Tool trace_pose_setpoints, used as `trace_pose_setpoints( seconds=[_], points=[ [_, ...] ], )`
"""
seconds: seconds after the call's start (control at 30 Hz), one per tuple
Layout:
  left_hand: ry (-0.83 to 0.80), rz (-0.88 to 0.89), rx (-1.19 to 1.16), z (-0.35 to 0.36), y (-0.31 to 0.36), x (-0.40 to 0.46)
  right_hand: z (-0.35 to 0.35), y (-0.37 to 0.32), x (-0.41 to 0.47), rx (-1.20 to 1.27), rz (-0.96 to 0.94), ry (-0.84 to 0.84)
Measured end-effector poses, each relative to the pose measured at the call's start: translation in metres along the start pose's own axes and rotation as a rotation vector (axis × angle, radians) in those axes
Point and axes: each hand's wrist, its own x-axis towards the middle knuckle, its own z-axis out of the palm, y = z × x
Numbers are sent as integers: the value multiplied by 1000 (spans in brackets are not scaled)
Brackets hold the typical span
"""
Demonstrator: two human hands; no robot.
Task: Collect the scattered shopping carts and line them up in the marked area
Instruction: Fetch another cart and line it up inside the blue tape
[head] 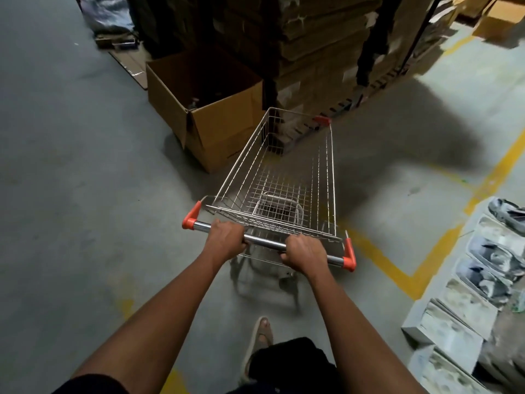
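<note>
A wire shopping cart point(287, 177) with an empty basket stands in front of me on the grey concrete floor. Its chrome handle bar point(267, 243) has orange end caps. My left hand point(225, 239) grips the bar near its left end. My right hand point(304, 253) grips the bar right of the middle. Yellow painted lines point(403, 268) run across the floor to the right of the cart. The cart's wheels are blurred beneath the basket.
An open cardboard box point(216, 109) sits just left of the cart's front. Tall stacks of flattened cardboard point(326, 52) rise straight ahead. Grey blocks with dusty sandals point(488, 265) line the right side. Open floor point(71, 166) stretches to the left.
</note>
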Motion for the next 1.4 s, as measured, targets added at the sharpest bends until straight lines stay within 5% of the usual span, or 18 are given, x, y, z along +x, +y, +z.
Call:
trace_pose_setpoints(
  seconds=[0.73,1.13,1.4],
  points=[
    [-122,-684,-183,28,215,-125,0,131,-37,-248,-733,-86],
    [-126,-695,-555,29,331,-190,-13,163,-78,-469,-922,-6],
    [-45,-899,-763,48,382,-224,-2,135,-94,-552,-1124,10]
  ],
)
